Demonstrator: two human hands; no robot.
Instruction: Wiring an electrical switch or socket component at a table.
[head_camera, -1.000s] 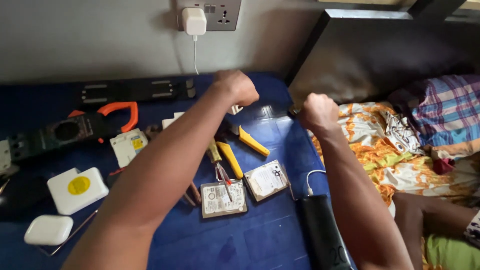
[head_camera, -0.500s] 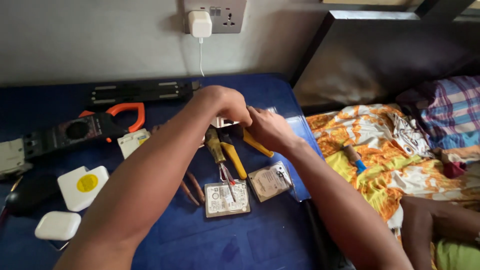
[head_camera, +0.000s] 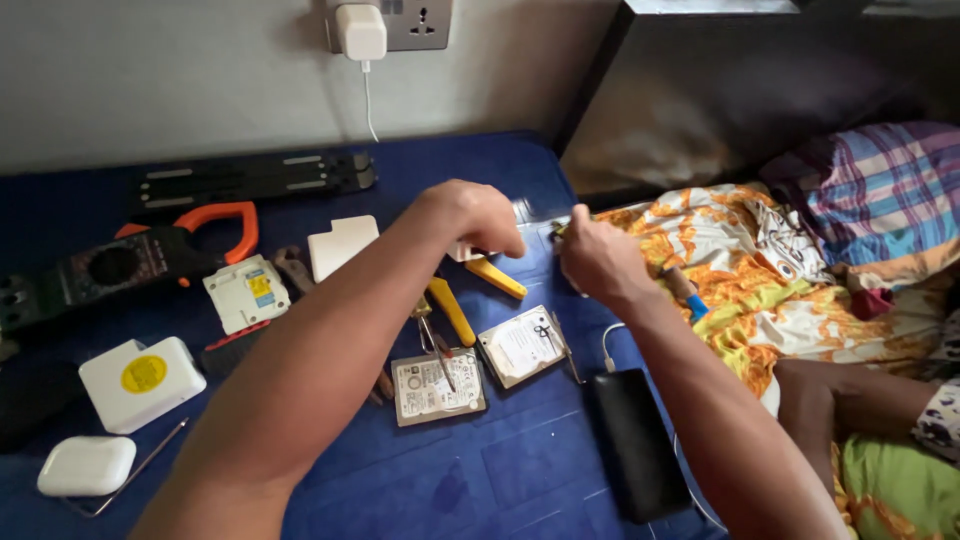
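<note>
My left hand (head_camera: 478, 215) is curled into a fist over the blue mat (head_camera: 500, 470), with a small white part (head_camera: 462, 252) showing under its fingers. Just to its right, my right hand (head_camera: 598, 262) is closed and pinches a small dark piece (head_camera: 557, 231) at its fingertips. The two hands are a short gap apart. Yellow-handled pliers (head_camera: 452, 312) lie just below my left hand. Two bare hard drives (head_camera: 438, 386) (head_camera: 522, 346) rest side by side nearer to me.
An orange-jawed clamp meter (head_camera: 150, 255), white adapters (head_camera: 140, 380) (head_camera: 88, 465) and a white breaker (head_camera: 245, 293) lie at left. A black bar (head_camera: 250, 178) sits at the back, a black power bank (head_camera: 635, 445) at the mat's right edge. A blue-handled screwdriver (head_camera: 686, 292) lies on patterned bedding.
My right hand came in from the bedding toward my left, then both shifted slightly right. The view has moved closer.
</note>
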